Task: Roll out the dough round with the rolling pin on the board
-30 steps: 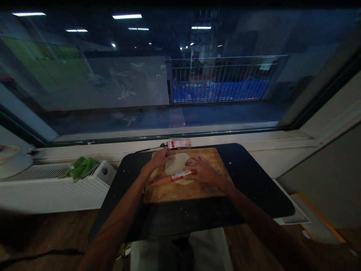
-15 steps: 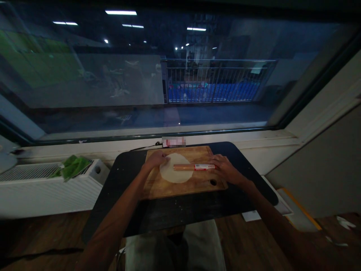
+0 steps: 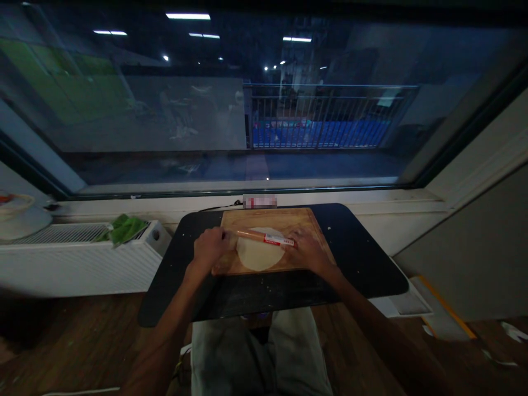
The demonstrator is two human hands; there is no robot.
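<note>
A round, flat sheet of dough (image 3: pixel 260 257) lies on a wooden cutting board (image 3: pixel 268 215). Across its upper part runs a wooden rolling pin (image 3: pixel 251 235) with a red and white label, tilted slightly down to the right. My left hand (image 3: pixel 209 245) is closed around the pin's left end, the fingers a little blurred. At the other end, my right hand (image 3: pixel 309 250) grips the pin just past the label. My hands hide both tips of the pin.
The board rests on a small black table (image 3: pixel 363 264) below a wide window (image 3: pixel 264 110). To the left, a green cloth-like item (image 3: pixel 125 229) lies on a white radiator (image 3: pixel 99 267). A pixelated box-like thing (image 3: pixel 259 201) stands behind the board.
My left hand has left the dough's edge and moved to the pin's left end. The pin has shifted left and up over the dough, my right hand moving with it.
</note>
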